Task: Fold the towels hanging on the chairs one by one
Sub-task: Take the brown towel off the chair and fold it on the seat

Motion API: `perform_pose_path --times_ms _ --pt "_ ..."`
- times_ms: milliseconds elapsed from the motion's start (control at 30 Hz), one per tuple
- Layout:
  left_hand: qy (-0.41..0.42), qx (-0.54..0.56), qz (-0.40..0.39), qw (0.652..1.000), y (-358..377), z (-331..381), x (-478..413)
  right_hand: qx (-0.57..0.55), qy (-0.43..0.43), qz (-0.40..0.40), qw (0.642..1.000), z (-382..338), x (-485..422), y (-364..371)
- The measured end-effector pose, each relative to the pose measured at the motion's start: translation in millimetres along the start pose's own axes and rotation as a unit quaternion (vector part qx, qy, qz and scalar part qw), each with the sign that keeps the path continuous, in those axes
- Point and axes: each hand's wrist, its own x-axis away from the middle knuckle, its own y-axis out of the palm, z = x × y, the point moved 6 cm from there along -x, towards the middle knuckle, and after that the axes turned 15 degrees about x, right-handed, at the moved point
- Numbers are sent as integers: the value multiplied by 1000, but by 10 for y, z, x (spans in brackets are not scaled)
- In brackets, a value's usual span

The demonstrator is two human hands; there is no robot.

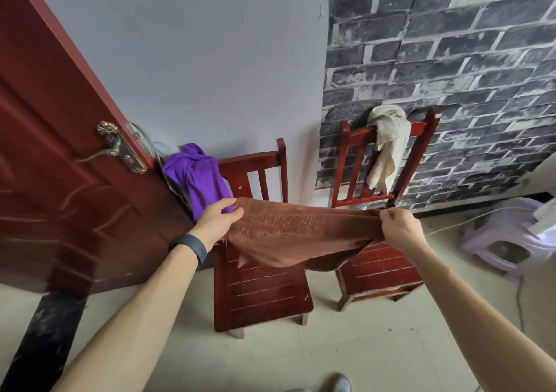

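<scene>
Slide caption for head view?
Left hand and right hand stretch brown towel; purple towel and cream towel hang behind.

brown towel (301, 235) stretched wide in mid-air, sagging above the seats; purple towel (198, 178) draped over the left chair (261, 295) back, cream towel (388, 144) bunched over the right chair (379, 274) back.

Diffuse, moderately bright light; shadows soft. Sheen on glossy dark-red wooden door (60, 181) left of left hand (218, 220). Focus sharp on brown terry towel (294, 232) between hands. Straight lines bow right of right hand (397, 226).
</scene>
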Motion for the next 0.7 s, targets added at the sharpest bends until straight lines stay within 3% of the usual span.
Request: perform_pose_path --times_ms 100,333,467,600,700 --pt "27 27 25 999 67 97 24 122 -34 -13 992 -42 -26 122" --pt "67 15 70 995 64 113 48 214 -28 9 976 96 104 348" --pt "58 -11 98 993 -5 -4 100 69 64 -7 996 202 22 446" --pt "20 17 131 991 -189 -178 91 -131 92 -1 987 78 -91 445" --pt "-1 58 130 990 -312 -290 89 -180 68 -11 981 4 -152 426"
